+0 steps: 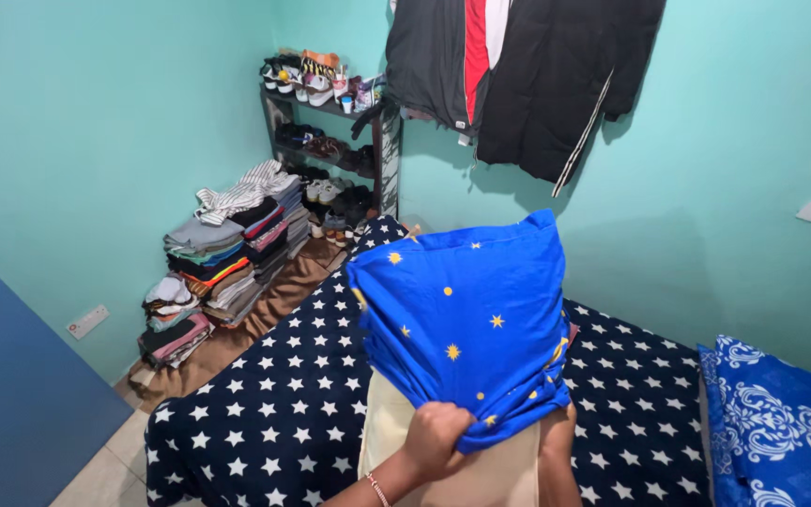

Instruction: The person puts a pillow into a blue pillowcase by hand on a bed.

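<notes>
I hold up a pillow (443, 469) with a cream inner cover, partly inside a bright blue pillowcase (466, 319) dotted with yellow stars. The case is bunched down to the pillow's lower part. My left hand (434, 437) grips the gathered hem of the pillowcase at its lower left. My right hand (558, 427) is mostly hidden behind the bunched fabric at the lower right, and seems to grip that edge too. Both hands hover above a bed (274, 413) with a dark navy sheet printed with white stars.
A blue patterned pillow (781, 422) lies on the bed at the right. Stacks of folded clothes (227, 253) sit on the floor by the turquoise wall. A dark shoe rack (330, 141) stands in the corner. Dark jackets (518, 75) hang on the wall.
</notes>
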